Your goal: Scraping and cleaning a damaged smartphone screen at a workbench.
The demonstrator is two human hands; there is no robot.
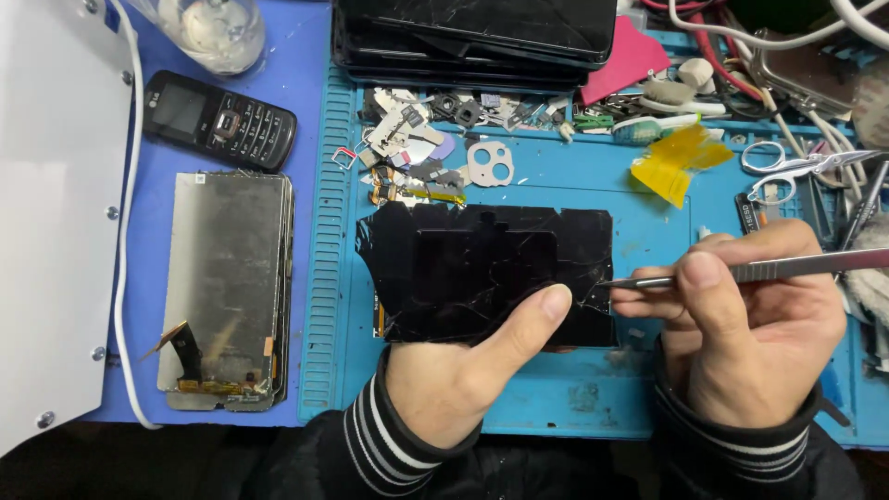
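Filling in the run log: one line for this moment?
left hand: holds cracked black screen on blue mat | right hand: metal tool, tip at screen's right edge

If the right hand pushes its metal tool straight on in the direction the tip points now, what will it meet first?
Probably the cracked black screen panel: the metal tool in the right hand points left at its right edge, just beside the left hand thumb. Whether the tip already touches is unclear.
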